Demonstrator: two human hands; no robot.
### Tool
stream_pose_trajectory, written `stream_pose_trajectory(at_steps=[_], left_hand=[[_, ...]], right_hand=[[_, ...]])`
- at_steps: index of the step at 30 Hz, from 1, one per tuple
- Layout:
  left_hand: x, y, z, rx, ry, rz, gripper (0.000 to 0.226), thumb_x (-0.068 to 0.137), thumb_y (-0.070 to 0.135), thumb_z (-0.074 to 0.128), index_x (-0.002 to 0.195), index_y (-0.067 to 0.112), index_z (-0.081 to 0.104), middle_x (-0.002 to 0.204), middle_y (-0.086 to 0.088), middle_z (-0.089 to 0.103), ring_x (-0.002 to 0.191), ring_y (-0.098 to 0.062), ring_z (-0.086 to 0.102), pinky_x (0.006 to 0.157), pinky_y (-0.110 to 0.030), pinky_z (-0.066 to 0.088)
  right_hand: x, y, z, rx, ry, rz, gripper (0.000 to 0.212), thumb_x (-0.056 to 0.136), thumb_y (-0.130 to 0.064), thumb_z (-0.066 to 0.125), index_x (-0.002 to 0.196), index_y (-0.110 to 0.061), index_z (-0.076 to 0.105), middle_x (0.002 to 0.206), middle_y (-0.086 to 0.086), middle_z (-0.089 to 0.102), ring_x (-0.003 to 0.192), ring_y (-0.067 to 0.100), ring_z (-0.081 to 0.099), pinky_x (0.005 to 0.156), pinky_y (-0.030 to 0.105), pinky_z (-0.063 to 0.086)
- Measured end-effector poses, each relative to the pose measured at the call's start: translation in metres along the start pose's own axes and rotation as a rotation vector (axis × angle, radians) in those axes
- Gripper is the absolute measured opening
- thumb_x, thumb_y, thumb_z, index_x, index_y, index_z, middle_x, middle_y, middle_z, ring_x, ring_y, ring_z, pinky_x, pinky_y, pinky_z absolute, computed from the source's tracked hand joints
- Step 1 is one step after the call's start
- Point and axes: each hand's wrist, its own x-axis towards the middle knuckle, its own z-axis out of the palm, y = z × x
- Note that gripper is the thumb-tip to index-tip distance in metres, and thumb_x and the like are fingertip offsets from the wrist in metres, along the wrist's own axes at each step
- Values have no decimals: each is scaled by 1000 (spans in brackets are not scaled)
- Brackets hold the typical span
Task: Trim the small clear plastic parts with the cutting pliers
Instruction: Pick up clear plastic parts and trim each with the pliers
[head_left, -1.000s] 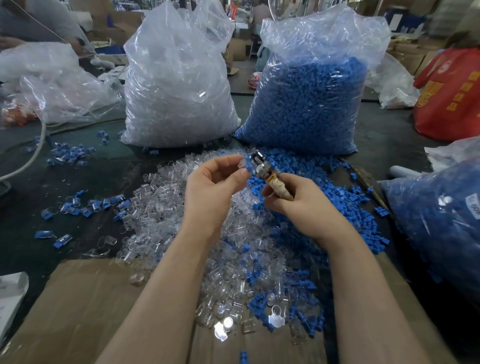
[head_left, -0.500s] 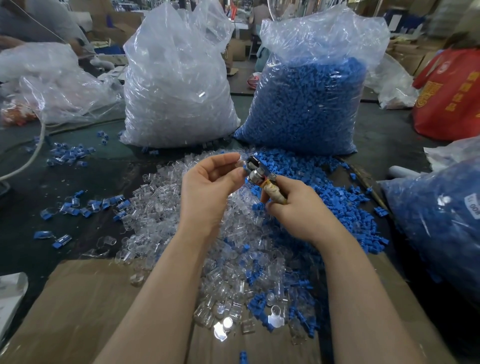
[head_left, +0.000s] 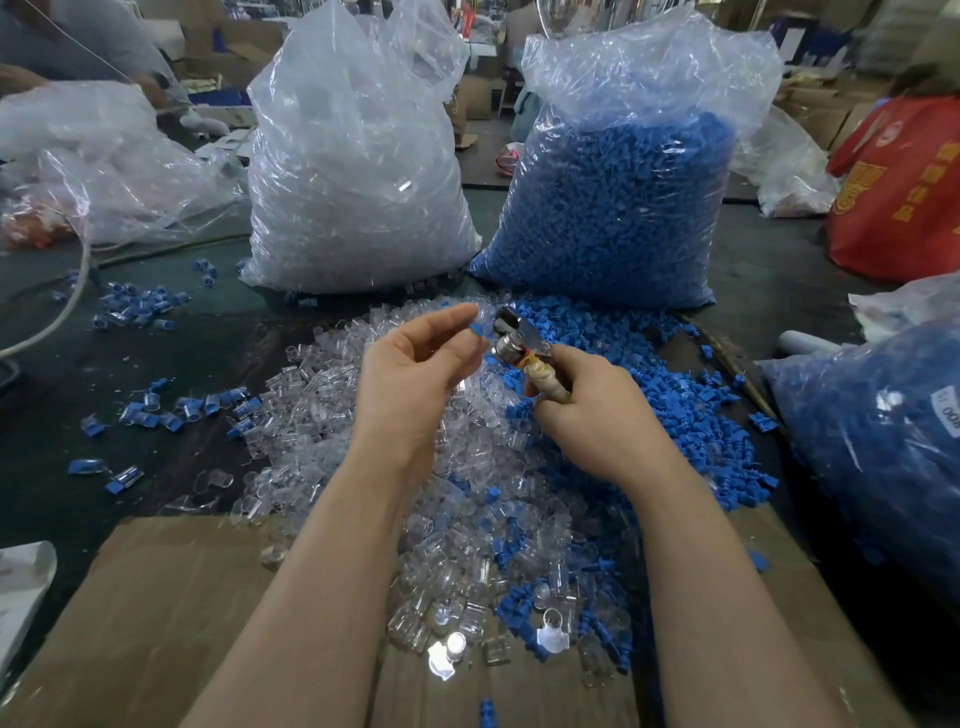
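Observation:
My left hand (head_left: 415, 374) pinches a small clear plastic part with a blue piece (head_left: 479, 327) between thumb and fingertips, held up above the table. My right hand (head_left: 587, 410) grips the taped handle of the cutting pliers (head_left: 514, 343). Their metal head points up and to the left, right beside the pinched part. Below both hands lies a heap of loose clear parts (head_left: 322, 395), mixed on its right side with a heap of blue parts (head_left: 675, 395).
A big clear bag of clear parts (head_left: 353, 171) and a bag of blue parts (head_left: 613, 208) stand behind the heaps. Another blue-filled bag (head_left: 883, 441) sits at the right, a red bag (head_left: 904, 192) behind it. Cardboard (head_left: 171, 613) covers the near table edge. Blue parts (head_left: 135, 306) are scattered left.
Both hands have shifted slightly left and upward. The pliers' head has closed in on the part that my left hand pinches.

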Motion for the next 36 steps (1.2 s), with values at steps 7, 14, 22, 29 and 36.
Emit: stream_pose_trajectory(at_steps=[7,14,22,29,36], left_hand=[[14,21,-56,-685,277,-149,8,88,15,64,90,8,68,79,-3,74,74,-10,72,81,-24,59],[10,30,-96,-1165,610,-111,17,100,13,53,101,0,65,75,-10,73,65,-16,73,58,-27,60],[12,31,-102,-1298,652,-41,30,105,16,42,108,-8,59,75,-15,73,60,-21,72,54,-31,60],[15,27,-91,-527,556,-157,11,95,12,62,103,12,68,79,2,73,68,-5,67,65,-17,55],[3,15,-45,674,68,-153,25,93,25,64,117,23,65,103,12,65,84,0,55,69,-16,43]], right_hand=[[5,17,-3,-329,197,216,17,92,-40,55,89,-23,50,74,-3,51,66,23,47,56,34,34],[2,23,1,-432,218,350,17,90,-32,57,82,-19,48,69,-3,39,54,13,32,48,29,21],[1,23,3,-456,133,422,19,85,-28,60,76,-21,45,82,3,50,58,20,40,50,29,28],[2,21,4,-500,61,398,17,83,-29,63,88,-23,48,86,1,49,62,20,43,59,32,38],[4,21,5,-495,6,436,25,85,-28,64,72,-21,43,74,-1,45,58,17,42,60,33,37]])
